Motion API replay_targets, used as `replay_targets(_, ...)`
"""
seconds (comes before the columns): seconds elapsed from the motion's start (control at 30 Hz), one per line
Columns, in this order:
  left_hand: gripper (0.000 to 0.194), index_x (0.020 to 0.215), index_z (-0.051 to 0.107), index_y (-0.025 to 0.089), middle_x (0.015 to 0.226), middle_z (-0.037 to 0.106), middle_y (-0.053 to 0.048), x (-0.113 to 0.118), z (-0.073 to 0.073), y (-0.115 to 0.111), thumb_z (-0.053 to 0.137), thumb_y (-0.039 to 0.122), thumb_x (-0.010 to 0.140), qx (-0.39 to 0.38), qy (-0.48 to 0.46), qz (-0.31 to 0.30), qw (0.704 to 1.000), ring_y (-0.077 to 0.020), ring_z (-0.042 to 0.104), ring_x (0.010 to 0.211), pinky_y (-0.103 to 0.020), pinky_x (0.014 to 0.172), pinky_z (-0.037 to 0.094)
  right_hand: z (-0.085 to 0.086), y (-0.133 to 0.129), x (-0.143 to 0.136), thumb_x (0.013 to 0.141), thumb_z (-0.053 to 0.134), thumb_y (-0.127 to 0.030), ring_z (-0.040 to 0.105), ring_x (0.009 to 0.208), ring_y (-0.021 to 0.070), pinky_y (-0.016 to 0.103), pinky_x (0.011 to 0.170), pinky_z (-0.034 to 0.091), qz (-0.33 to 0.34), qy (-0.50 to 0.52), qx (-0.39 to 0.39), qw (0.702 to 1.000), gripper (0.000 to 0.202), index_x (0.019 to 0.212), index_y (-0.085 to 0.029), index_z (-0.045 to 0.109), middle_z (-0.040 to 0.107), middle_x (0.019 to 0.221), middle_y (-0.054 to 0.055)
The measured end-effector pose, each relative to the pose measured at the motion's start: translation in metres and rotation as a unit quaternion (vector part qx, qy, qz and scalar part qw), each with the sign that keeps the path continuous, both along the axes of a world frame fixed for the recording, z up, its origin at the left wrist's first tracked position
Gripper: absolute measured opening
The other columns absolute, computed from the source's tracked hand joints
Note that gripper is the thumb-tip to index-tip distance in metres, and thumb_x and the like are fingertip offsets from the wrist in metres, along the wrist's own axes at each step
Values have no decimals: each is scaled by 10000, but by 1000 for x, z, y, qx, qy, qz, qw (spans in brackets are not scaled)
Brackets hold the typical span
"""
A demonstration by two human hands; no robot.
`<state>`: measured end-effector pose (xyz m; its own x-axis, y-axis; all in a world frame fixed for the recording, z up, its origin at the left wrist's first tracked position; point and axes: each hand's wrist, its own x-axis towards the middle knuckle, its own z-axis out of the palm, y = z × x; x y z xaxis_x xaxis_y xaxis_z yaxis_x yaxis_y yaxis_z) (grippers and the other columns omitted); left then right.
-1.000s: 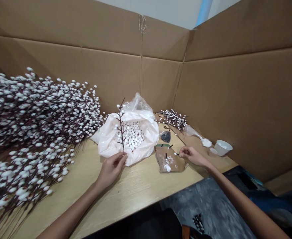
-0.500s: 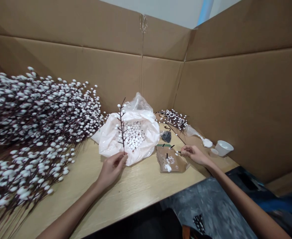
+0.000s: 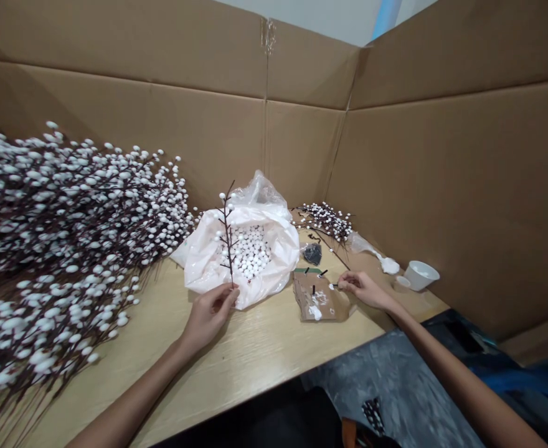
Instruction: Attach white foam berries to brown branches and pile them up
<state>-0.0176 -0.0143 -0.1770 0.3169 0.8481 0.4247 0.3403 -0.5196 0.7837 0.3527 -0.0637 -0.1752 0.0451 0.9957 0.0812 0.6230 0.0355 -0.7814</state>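
My left hand (image 3: 215, 308) pinches the lower end of a dark twig (image 3: 228, 246), which stands upright in front of a plastic bag (image 3: 281, 249) of white berries (image 3: 251, 252). A few white berries sit on the twig's upper and left side. At the right edge of a brown cardboard piece (image 3: 304, 302), my right hand (image 3: 355, 286) has its fingers closed on a small black stick (image 3: 335, 285). Other short black sticks and white smears show on that cardboard.
Bundles of white-berried stems (image 3: 82, 205) fill the left. Behind the cardboard lie a dark packet (image 3: 312, 252) and a smaller berry bunch (image 3: 327, 221). A spoon with white paste (image 3: 388, 266) and a white cup (image 3: 420, 277) are at the right, before cardboard walls (image 3: 456, 174).
Both hands keep their grips and have hardly moved. The view has shifted slightly.
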Motion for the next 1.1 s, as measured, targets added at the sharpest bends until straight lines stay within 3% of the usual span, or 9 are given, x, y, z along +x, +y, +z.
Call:
replay_targets(0.4, 278, 801, 639, 128, 705, 619, -32, -1, 0, 0, 526, 380, 837, -2, 3, -3, 1000, -146, 561, 621, -217, 564, 452, 11, 1, 0, 662, 603, -521, 551, 694, 202, 328, 678, 416, 17, 18, -43, 999, 352, 687, -170, 602, 626, 695, 54)
replay_targets(0.63, 289, 781, 636, 128, 689, 613, -30, -1, 2, -2, 514, 384, 837, 1, 9, -1, 1000, -145, 550, 603, -219, 546, 450, 21, -1, 4, 614, 660, -543, 471, 585, 140, 280, 580, 355, 32, 61, -64, 996, 392, 639, -165, 561, 545, 619, 16)
replay_targets(0.77, 293, 781, 645, 126, 683, 614, -29, 0, 1, -2, 519, 387, 828, -6, -1, 2, 1000, -146, 552, 609, -221, 555, 462, 35, -4, -3, 594, 732, -499, 449, 556, 108, 248, 530, 330, 14, 153, -82, 985, 371, 648, -162, 586, 531, 605, -2)
replay_targets(0.93, 282, 831, 653, 125, 711, 641, -36, 1, 0, -2, 545, 385, 809, -26, -28, 13, 999, -150, 565, 635, -223, 572, 479, 63, -1, -36, 478, 847, -383, 512, 585, 92, 228, 565, 408, 1, 329, -78, 941, 378, 729, -171, 660, 587, 634, -6)
replay_targets(1.1, 276, 781, 649, 126, 649, 610, -26, 4, -2, -4, 561, 386, 807, -41, -59, 25, 997, -136, 537, 584, -215, 527, 447, 90, 13, -100, 589, 785, -390, 556, 608, 123, 255, 565, 454, 74, 320, 22, 944, 294, 787, -191, 696, 639, 670, 20)
